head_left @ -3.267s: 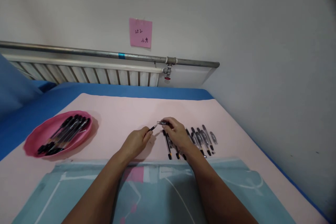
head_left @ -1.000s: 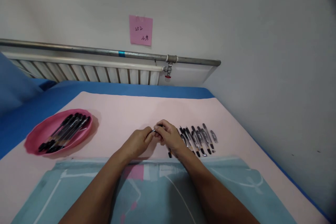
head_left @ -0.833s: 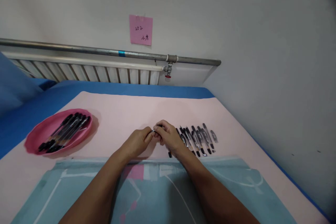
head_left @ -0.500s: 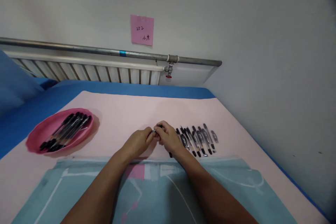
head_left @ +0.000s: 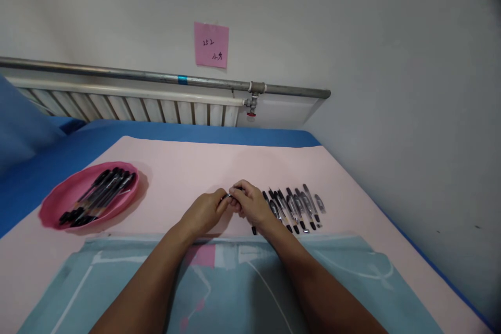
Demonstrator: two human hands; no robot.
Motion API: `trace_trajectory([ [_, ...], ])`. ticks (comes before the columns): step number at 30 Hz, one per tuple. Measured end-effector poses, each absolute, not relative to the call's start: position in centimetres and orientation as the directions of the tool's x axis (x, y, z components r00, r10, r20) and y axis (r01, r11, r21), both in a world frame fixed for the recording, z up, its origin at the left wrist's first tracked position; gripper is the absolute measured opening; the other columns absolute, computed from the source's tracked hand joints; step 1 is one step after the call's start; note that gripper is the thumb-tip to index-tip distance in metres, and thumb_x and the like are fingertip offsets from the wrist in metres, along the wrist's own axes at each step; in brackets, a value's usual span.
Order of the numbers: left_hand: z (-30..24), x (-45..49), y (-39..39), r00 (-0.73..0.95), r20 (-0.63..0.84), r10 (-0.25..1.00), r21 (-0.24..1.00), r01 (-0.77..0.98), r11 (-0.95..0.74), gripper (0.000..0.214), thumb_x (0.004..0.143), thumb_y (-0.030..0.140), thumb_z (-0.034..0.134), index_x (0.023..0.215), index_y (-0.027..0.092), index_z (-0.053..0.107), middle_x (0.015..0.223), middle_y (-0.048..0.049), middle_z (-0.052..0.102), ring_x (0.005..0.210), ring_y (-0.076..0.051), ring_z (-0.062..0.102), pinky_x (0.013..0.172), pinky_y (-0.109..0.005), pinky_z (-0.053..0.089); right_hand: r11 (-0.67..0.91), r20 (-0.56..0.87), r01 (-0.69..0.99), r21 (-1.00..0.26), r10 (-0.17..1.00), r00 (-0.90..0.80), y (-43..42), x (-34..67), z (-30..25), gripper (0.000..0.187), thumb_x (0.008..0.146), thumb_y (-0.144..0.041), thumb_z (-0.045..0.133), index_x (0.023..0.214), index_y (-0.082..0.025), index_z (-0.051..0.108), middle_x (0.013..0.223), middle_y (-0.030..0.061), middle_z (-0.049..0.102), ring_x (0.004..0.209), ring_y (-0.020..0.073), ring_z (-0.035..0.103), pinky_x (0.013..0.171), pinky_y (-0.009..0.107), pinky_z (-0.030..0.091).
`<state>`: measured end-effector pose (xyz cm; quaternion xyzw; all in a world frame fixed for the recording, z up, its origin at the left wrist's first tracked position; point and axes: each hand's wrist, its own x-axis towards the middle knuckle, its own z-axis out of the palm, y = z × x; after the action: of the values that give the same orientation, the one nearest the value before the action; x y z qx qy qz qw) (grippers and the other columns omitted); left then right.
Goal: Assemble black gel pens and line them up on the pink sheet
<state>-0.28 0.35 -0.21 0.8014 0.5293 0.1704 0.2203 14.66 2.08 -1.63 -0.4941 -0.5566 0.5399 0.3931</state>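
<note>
My left hand [head_left: 203,211] and my right hand [head_left: 252,206] meet above the pink surface, fingers closed together. Between them a pen [head_left: 227,196] shows only as a small dark and shiny piece. My fingers cover the rest of it. Right beside my right hand lie several pen parts [head_left: 296,228], slim barrels with black ends. Among them are clear caps [head_left: 320,203] with dark clips. A black pen end [head_left: 254,230] sticks out from under my right wrist.
A pink oval basket [head_left: 49,206] at the left holds several black pens [head_left: 104,195]. A blue patterned cloth [head_left: 129,282] lies at the near edge. Behind the table [head_left: 188,162] stand a radiator [head_left: 168,110] and a metal pipe [head_left: 136,74]; a wall rises on the right.
Both hands stay in nearly the same place. My fingers shift very slightly around the pen. The basket and the loose pen parts have not moved.
</note>
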Motion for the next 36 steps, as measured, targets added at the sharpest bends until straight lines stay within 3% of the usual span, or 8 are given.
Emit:
trace_trajectory([
  [9,-0.5,0.0,0.4,0.357,0.036,0.933,0.526,0.788,-0.322,0.027,0.089,0.034,0.032,0.096,0.02,0.054,0.084,-0.0051,0.067,0.074,-0.018,0.062,0.061,-0.024,0.038,-0.023,-0.044,0.173,-0.985,0.992,-0.117,1.7,13.9,-1.3,0.014,0.073,-0.034,0.051,0.075,-0.021,0.052,0.05,-0.0055,0.051,0.04,0.0081,0.044,0.036,0.018,0.032],
  [13,0.1,-1.0,0.5,0.319,0.106,0.942,0.522,0.788,-0.326,0.027,0.089,0.034,0.033,0.096,0.021,0.055,0.087,-0.0034,0.067,0.076,-0.015,0.061,0.063,-0.022,0.038,-0.006,-0.022,0.149,-0.989,0.994,-0.103,1.4,13.7,-0.5,0.029,0.073,-0.041,0.051,0.092,-0.02,0.055,0.059,-0.0027,0.055,0.041,0.0084,0.043,0.035,0.019,0.029],
  [16,1.1,-4.4,0.9,0.125,0.205,0.971,0.499,0.84,-0.213,0.03,0.09,0.036,0.03,0.096,0.02,0.055,0.082,-0.0015,0.066,0.072,-0.012,0.059,0.061,-0.02,0.038,-0.022,-0.03,0.121,-0.992,0.998,-0.058,1.4,13.8,0.1,0.033,0.072,-0.043,0.052,0.096,-0.02,0.055,0.064,-0.001,0.056,0.043,0.0081,0.044,0.035,0.019,0.028],
  [19,2.3,-9.8,1.2,-0.161,0.245,0.956,0.406,0.912,0.05,0.03,0.089,0.035,0.031,0.098,0.021,0.055,0.086,-0.0011,0.066,0.076,-0.011,0.059,0.064,-0.018,0.038,-0.055,-0.059,0.092,-0.994,0.997,-0.043,1.6,14.1,0.3,0.033,0.07,-0.043,0.053,0.092,-0.019,0.056,0.065,0.0006,0.054,0.043,0.0083,0.043,0.034,0.019,0.027],
  [23,3.2,-17.1,1.5,-0.34,0.252,0.906,0.324,0.912,0.253,0.034,0.088,0.032,0.03,0.098,0.014,0.058,0.095,-0.011,0.066,0.082,-0.018,0.06,0.066,-0.024,0.038,-0.091,-0.104,0.135,-0.987,0.991,-0.09,1.8,14.2,0.0,0.028,0.069,-0.041,0.054,0.087,-0.02,0.057,0.066,0.0021,0.055,0.046,0.0096,0.045,0.035,0.019,0.029],
  [30,1.9,-23.0,1.9,-0.534,0.157,0.831,0.186,0.842,0.506,0.031,0.083,0.026,0.036,0.088,0.014,0.065,0.087,-0.0137,0.069,0.079,-0.023,0.063,0.061,-0.027,0.04,-0.054,-0.065,0.14,-0.989,0.995,-0.077,1.7,14.4,0.1,0.028,0.068,-0.041,0.056,0.085,-0.02,0.06,0.066,0.0034,0.057,0.047,0.0109,0.047,0.035,0.02,0.029],
  [36,2.6,-21.4,1.5,-0.52,0.164,0.838,0.135,0.854,0.503,0.038,0.082,0.028,0.034,0.099,0.009,0.063,0.102,-0.02,0.064,0.093,-0.029,0.059,0.072,-0.033,0.042,0.032,0.048,0.199,-0.979,0.996,0.074,2.5,16.7,1.4,0.023,0.07,-0.035,0.053,0.081,-0.017,0.061,0.059,0.0025,0.058,0.049,0.0115,0.05,0.043,0.022,0.036],
])
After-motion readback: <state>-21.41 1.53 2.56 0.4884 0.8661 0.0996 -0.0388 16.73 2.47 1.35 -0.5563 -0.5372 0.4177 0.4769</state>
